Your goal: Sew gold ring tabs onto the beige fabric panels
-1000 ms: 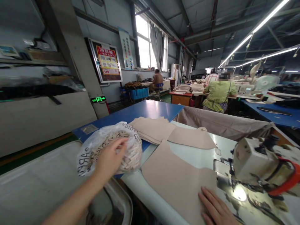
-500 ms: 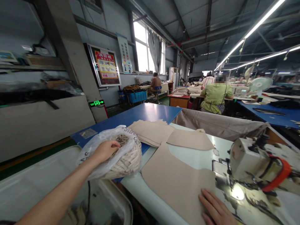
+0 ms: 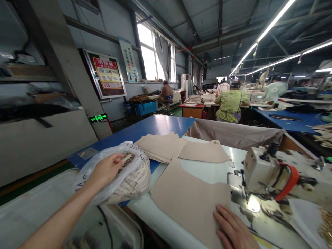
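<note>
My left hand (image 3: 108, 168) is at the mouth of a clear plastic bag (image 3: 97, 157) with black writing on it. Small beige fabric strips (image 3: 132, 181) fill the bag. Between the thumb and fingers, a single pale strip (image 3: 127, 159) pokes out. My right hand (image 3: 231, 224) lies flat, fingers stretched, on the near right edge of a large beige fabric panel (image 3: 186, 193). That panel rests on the pale worktable beside the sewing machine (image 3: 261, 169), whose lamp is lit.
A smaller beige panel (image 3: 203, 152) and a stack of beige panels (image 3: 158, 147) lie farther back, the stack partly on a blue table (image 3: 166, 121). A plastic tub (image 3: 135, 221) stands at lower left. Beyond the grey cloth-lined bin (image 3: 228, 133) sits a person in green (image 3: 230, 105).
My left hand has risen slightly out of the bag's contents, with a strip now showing at its fingers. My right hand stays flat on the panel. The view has turned a little right.
</note>
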### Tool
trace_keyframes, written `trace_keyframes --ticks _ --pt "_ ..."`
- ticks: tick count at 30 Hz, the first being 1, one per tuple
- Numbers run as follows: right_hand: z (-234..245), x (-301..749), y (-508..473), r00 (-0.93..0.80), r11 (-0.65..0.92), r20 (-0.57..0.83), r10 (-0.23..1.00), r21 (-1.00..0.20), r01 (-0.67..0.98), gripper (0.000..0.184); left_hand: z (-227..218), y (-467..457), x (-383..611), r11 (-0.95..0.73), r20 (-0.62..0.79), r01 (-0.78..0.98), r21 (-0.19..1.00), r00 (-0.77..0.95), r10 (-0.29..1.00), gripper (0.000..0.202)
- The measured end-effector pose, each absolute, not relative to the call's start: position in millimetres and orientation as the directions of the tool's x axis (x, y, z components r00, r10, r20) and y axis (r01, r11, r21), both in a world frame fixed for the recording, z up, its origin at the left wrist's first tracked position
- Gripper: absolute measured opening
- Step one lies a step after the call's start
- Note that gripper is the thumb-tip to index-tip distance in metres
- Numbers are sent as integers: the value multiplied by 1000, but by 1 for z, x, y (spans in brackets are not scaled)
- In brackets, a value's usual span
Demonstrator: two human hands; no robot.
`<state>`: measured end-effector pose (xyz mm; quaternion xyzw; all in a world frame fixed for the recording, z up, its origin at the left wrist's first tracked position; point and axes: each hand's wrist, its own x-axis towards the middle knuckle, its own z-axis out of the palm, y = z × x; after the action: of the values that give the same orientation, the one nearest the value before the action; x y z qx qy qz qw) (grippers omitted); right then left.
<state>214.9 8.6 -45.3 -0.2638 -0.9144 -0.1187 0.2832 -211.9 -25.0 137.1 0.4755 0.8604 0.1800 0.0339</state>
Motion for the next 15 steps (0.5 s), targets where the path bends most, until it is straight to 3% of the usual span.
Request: trace_keyframes --ticks 10,15 --pt "-45 217 8 -689 839 569 449 -5 543 35 132 -29 -219 513 90 810 286 -555 827 16" --pt "-46 217 9 -724 843 548 418 61 534 35 129 -31 -219 484 57 814 322 -527 848 14"
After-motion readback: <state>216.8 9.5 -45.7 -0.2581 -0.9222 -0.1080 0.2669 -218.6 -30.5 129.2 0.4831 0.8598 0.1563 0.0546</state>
